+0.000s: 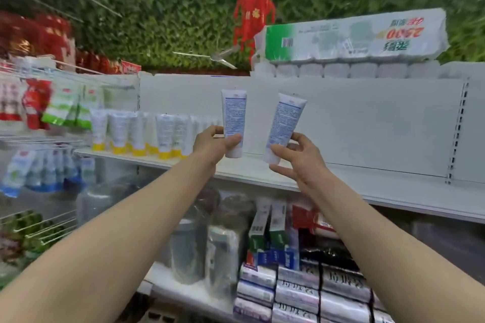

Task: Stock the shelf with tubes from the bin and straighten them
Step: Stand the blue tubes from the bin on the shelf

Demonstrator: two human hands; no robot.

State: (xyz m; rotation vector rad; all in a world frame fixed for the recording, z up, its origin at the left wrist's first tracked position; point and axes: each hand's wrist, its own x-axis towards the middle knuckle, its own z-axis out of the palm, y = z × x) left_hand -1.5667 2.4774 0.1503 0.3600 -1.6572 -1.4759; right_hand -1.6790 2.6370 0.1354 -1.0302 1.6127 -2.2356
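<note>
My left hand [214, 143] grips a white tube with blue print [233, 115], held upright with its cap end down, just above the white shelf [367, 186]. My right hand [299, 158] pinches a second white tube [284, 123], which tilts to the right. Both tubes hang in front of the bare white back panel. To the left on the same shelf stands a row of white tubes with yellow caps [136, 131]. The bin is not in view.
Hanging packets [63, 107] fill wire racks at the left. A large pack of paper rolls [351, 37] lies on top of the shelf unit. Below the shelf stand wrapped bottles [223, 249], toothpaste boxes [267, 225] and stacked packs [315, 294].
</note>
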